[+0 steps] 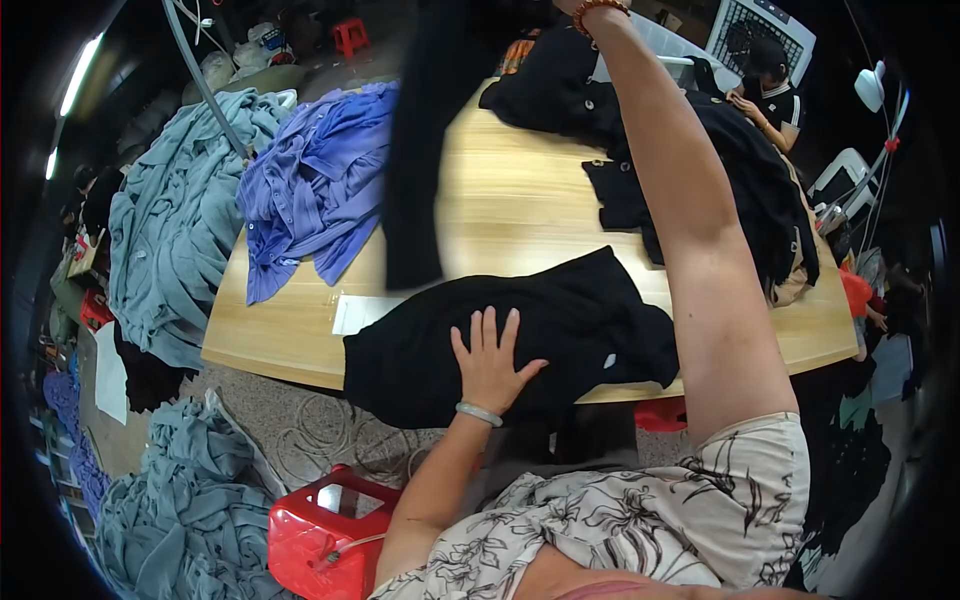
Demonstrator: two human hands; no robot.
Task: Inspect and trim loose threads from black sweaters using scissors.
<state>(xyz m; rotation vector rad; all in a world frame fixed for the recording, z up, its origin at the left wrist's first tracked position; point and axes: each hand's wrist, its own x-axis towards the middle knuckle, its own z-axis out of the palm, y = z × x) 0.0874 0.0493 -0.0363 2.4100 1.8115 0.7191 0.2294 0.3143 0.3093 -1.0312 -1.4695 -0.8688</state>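
Note:
My left hand (490, 362) lies flat, fingers spread, on a black garment (580, 320) spread over the near edge of a wooden table (520, 200). My right arm reaches up and away; the right hand itself is out of view past the top edge, only the wrist with a beaded bracelet (600, 8) shows. A long black piece of cloth (415, 150) hangs blurred in the air from the top of the picture down to the table.
A purple-blue heap of garments (310, 180) and a grey-blue heap (175, 220) lie at the table's left. Black garments (740, 170) pile at the far right, near a seated person (765, 90). A red plastic stool (320, 535) and more grey-blue cloth (180, 500) are on the floor.

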